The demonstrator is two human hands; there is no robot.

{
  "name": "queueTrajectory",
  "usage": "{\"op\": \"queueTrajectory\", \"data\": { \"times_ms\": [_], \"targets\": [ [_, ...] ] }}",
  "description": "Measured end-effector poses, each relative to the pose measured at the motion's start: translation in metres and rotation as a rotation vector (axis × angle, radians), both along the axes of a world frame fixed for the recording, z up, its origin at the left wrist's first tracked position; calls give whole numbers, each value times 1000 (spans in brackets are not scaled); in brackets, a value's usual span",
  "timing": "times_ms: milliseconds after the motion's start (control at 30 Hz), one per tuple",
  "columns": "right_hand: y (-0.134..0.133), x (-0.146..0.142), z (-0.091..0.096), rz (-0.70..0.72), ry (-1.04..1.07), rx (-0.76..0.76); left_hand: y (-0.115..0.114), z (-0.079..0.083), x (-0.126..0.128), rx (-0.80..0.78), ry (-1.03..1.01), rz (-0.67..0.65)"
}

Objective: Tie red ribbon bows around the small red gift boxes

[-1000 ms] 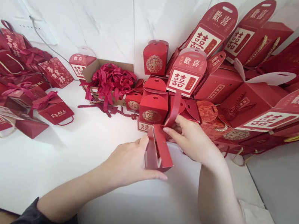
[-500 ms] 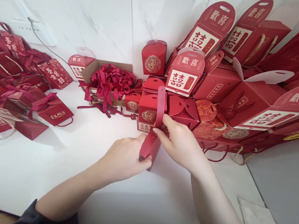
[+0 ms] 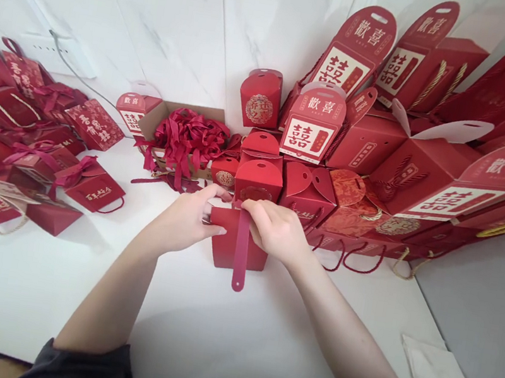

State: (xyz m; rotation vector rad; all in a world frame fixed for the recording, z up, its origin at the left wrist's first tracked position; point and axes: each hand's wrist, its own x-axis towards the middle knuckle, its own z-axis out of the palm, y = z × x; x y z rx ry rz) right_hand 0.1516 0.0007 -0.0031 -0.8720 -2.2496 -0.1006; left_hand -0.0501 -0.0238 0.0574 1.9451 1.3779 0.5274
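Observation:
A red paper gift box (image 3: 222,253) stands on the white table between my hands, a plain side towards me. Down that side hangs a flat pinkish-red strap (image 3: 240,262), with a small hole near its rounded lower end. My left hand (image 3: 186,222) grips the box's upper left edge, thumb on the near side and fingers behind. My right hand (image 3: 280,230) is closed at the top of the strap, over the box's upper right part. Its fingertips and the strap's upper end are partly hidden.
Behind stand stacked red gift boxes (image 3: 258,180) and larger bags (image 3: 433,163). A cardboard box (image 3: 151,119) holds tangled red ribbons (image 3: 188,137). Ribbon-tied boxes (image 3: 94,188) crowd the left. A white paper (image 3: 438,374) lies at the right, near the grey wall.
The box has been turned so that a broad side faces me. The strap, which pointed up and away, now hangs down the near side. My left hand moved to the box's left edge.

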Motion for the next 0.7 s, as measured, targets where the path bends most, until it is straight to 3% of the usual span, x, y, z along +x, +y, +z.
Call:
{"op": "queueTrajectory", "data": {
  "times_ms": [133, 300, 700],
  "targets": [
    [2, -1, -1, 2, 82, -234, 1, 1, -4, -4, 22, -56],
    [0, 3, 11, -3, 100, -474, 2, 0, -3, 165, 80, -89],
    [-3, 3, 16, -48, 11, -442, 1, -3, -1, 152, 238, -84]
  ]
}}
